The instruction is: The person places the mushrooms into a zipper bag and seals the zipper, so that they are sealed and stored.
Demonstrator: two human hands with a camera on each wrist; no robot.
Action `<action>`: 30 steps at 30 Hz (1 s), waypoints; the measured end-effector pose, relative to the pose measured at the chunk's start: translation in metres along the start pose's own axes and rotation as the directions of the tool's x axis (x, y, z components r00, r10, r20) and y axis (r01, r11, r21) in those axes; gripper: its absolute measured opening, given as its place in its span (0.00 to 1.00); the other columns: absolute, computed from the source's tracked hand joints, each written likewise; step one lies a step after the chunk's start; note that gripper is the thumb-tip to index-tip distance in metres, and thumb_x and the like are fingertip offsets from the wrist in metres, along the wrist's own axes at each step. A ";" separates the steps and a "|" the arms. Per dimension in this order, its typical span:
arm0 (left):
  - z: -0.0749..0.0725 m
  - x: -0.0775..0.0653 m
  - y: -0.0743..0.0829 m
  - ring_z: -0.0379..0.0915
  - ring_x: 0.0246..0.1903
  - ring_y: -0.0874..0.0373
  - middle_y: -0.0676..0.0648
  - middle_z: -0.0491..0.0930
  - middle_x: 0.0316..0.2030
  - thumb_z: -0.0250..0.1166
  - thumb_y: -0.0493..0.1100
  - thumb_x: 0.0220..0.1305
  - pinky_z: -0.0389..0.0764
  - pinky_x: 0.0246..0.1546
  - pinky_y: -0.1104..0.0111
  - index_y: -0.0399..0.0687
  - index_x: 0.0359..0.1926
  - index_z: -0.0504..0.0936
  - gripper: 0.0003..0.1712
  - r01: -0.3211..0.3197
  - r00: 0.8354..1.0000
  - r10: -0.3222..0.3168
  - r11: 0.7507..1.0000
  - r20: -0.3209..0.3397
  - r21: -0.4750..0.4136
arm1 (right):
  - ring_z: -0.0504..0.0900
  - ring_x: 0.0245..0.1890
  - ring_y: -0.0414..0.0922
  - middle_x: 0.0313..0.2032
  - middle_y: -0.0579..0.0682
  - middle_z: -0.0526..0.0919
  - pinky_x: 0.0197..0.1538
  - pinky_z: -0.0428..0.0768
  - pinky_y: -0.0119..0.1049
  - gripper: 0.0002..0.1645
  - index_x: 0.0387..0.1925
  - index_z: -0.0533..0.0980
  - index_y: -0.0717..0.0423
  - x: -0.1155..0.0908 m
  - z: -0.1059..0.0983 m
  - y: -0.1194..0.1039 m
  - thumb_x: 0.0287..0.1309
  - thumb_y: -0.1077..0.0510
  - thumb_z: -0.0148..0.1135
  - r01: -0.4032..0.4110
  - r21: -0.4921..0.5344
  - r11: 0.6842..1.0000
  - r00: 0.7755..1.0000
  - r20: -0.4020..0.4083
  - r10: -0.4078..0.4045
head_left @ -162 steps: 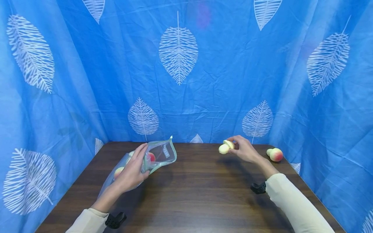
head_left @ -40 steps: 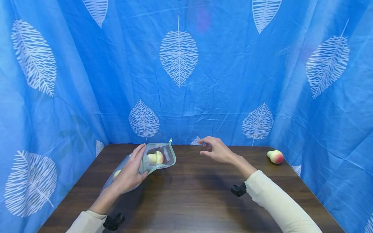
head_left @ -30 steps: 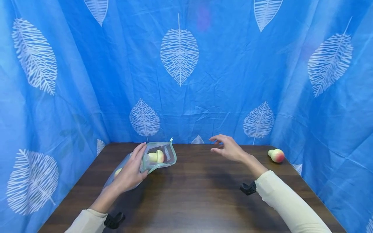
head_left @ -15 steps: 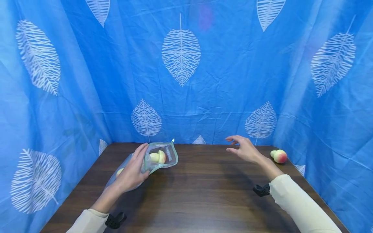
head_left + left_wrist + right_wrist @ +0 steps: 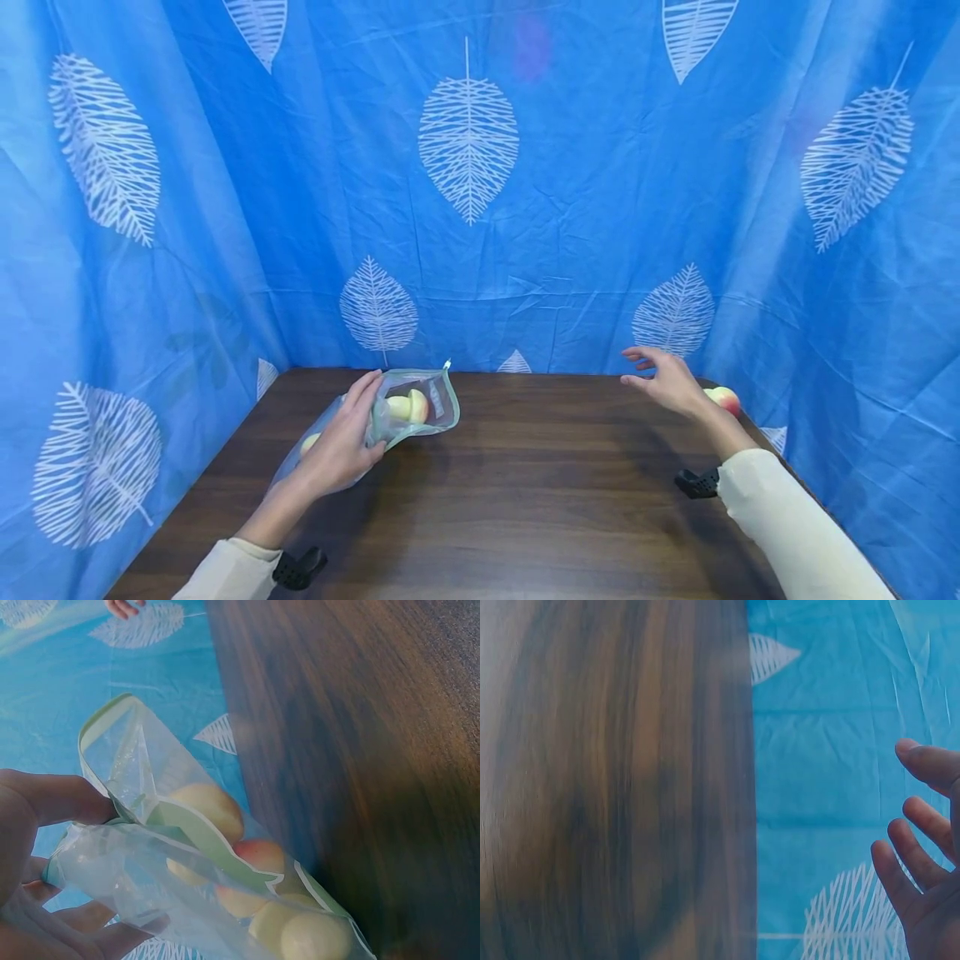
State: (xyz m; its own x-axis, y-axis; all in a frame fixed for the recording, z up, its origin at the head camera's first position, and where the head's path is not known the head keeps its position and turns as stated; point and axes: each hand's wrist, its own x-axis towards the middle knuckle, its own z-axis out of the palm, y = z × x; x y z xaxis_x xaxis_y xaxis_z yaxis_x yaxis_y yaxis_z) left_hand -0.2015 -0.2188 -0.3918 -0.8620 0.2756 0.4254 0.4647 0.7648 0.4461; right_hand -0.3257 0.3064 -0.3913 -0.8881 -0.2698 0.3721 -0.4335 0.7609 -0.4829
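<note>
My left hand grips a clear zip bag with a pale green edge, its mouth standing agape toward the right. In the left wrist view, the thumb and fingers hold the bag near its opening. Several cream mushroom-shaped pieces with reddish caps lie inside; one such piece shows just within the mouth. My right hand hovers near the table's back right with loosely bent fingers and holds nothing. Just beyond it, another mushroom-shaped piece lies on the table, partly hidden by that hand.
A dark wood-grain table spans the space beneath both hands. Blue cloth with white leaf prints hangs behind it and along both sides. Each wrist carries a black strap-on mount.
Earlier my right hand carried a mushroom-shaped piece, which now lies in the bag mouth. The right hand has since moved right, emptied, toward the remaining piece. The left hand keeps its grip.
</note>
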 end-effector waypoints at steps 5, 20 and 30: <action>0.000 0.000 0.002 0.57 0.72 0.33 0.35 0.51 0.77 0.80 0.28 0.50 0.72 0.61 0.44 0.32 0.78 0.55 0.59 0.010 1.000 -0.010 1.000 0.003 0.002 | 0.78 0.58 0.67 0.60 0.69 0.78 0.54 0.78 0.65 0.34 0.68 0.73 0.62 -0.005 -0.012 0.014 0.67 0.51 0.70 -0.058 -0.014 0.998 0.998 0.001 0.058; -0.001 -0.002 0.003 0.56 0.73 0.34 0.35 0.51 0.78 0.79 0.28 0.51 0.72 0.61 0.44 0.34 0.79 0.54 0.59 0.033 0.999 -0.033 0.999 0.016 -0.009 | 0.71 0.62 0.72 0.64 0.73 0.70 0.56 0.72 0.70 0.44 0.73 0.65 0.64 -0.025 -0.039 0.063 0.70 0.39 0.64 -0.239 -0.069 0.969 0.971 -0.008 0.239; 0.000 -0.002 0.002 0.56 0.73 0.34 0.35 0.51 0.77 0.80 0.28 0.50 0.72 0.62 0.44 0.32 0.78 0.56 0.59 0.021 1.000 -0.021 1.000 0.003 -0.004 | 0.63 0.64 0.76 0.66 0.78 0.65 0.58 0.67 0.73 0.45 0.71 0.64 0.70 -0.041 -0.045 0.093 0.70 0.41 0.64 -0.327 -0.081 0.942 0.945 -0.034 0.325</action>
State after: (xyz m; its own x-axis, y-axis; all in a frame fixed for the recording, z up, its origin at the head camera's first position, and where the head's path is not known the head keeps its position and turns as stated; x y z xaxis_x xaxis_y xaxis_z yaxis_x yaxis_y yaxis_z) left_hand -0.1993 -0.2179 -0.3919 -0.8722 0.2608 0.4137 0.4471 0.7682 0.4582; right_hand -0.3227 0.4146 -0.4161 -0.9750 0.0127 0.2218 -0.1054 0.8523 -0.5122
